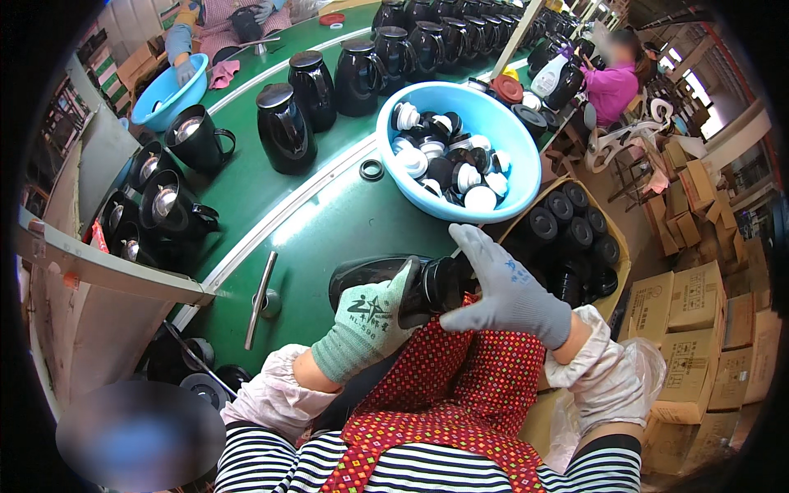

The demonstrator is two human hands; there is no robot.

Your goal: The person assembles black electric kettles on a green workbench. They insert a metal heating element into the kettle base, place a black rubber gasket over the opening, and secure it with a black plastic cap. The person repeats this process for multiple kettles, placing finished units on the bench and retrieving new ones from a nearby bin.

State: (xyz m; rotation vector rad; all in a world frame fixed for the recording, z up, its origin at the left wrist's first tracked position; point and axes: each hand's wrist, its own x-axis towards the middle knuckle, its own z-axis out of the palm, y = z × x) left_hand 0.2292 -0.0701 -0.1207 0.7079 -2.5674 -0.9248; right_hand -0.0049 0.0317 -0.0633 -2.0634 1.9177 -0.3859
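A shiny black jug (348, 275) lies on its side in front of me, its black ribbed end (444, 283) pointing right. My left hand (368, 322), in a pale green glove, is closed round the jug near that end. Beside the same end is my right hand (518, 297), in a grey glove, with thumb and fingers spread and nothing visible in it. Whether its thumb touches the jug I cannot tell. Part of the jug is hidden behind my left hand.
A blue basin (393, 182) of black and white stoppers (464, 177) stands ahead. Black jugs (284, 135) line the green table. A metal T-handle tool (261, 297) is at left. Round black parts (578, 233) fill a carton at right. Two people work farther off.
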